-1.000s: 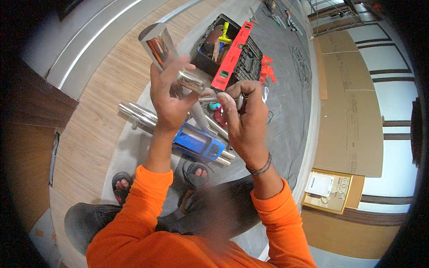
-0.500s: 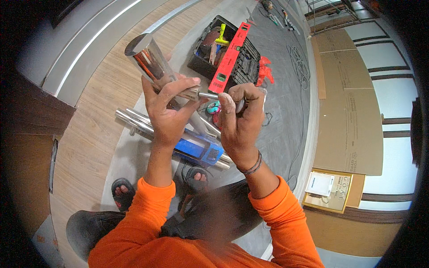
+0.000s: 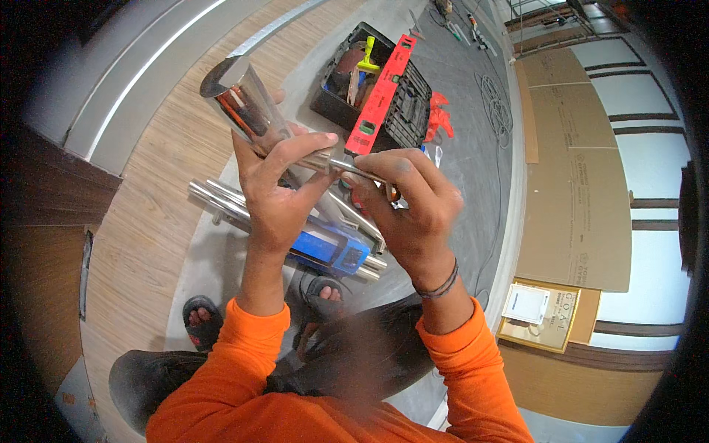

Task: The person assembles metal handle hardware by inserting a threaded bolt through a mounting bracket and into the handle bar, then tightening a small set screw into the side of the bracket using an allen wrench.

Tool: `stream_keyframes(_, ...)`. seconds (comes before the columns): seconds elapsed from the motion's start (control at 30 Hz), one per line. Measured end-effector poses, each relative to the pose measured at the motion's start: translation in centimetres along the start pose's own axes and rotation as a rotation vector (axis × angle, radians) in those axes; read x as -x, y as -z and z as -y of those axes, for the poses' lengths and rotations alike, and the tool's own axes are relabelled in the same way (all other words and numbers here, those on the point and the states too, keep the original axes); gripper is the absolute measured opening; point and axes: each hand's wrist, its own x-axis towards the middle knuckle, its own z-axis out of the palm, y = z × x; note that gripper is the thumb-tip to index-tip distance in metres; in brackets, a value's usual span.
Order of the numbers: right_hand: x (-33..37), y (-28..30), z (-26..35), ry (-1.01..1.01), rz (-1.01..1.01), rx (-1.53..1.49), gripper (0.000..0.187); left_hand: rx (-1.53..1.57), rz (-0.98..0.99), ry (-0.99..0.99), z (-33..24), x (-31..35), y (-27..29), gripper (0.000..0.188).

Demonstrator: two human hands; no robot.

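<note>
A grey felt floor mat (image 3: 473,170) runs up the middle, wood-plank flooring (image 3: 148,199) along its left edge and flat brown cardboard sheets (image 3: 569,192) along its right, with open mat beyond the tools. On it sits a black plastic toolbox (image 3: 399,103) with a long red spirit level (image 3: 382,96) laid across. Nearer lie polished steel tubes (image 3: 221,203) wrapped in blue film (image 3: 325,247). The left hand (image 3: 277,196) is closed around a wide mirror-bright steel handle piece (image 3: 244,111), raised above the tubes. The right hand (image 3: 410,210) pinches the thin steel rod (image 3: 347,166) jutting from that piece, fingertips touching it beside the left thumb.
</note>
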Motion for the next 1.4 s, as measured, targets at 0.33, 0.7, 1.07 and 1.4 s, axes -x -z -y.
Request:
stream_keyframes(0.33,-0.1,2.0,0.5,-0.003,0.067,0.134,0.019,-0.120,0.084,-0.067,-0.6,-0.2,0.2,0.056)
stream_keyframes(0.7,0.0,2.7,0.6,-0.064,0.111,-0.017,0.018,-0.056,0.091,-0.029,-1.7,0.0,-0.2,0.056)
stream_keyframes(1.07,0.0,2.7,-0.4,0.047,0.058,0.003,0.017,-0.019,0.085,0.017,-2.0,0.1,-0.6,0.054)
stream_keyframes(1.4,0.0,3.2,-0.2,-0.040,0.079,-0.077,0.021,-0.039,0.103,-0.018,-2.1,-0.2,-0.6,0.052)
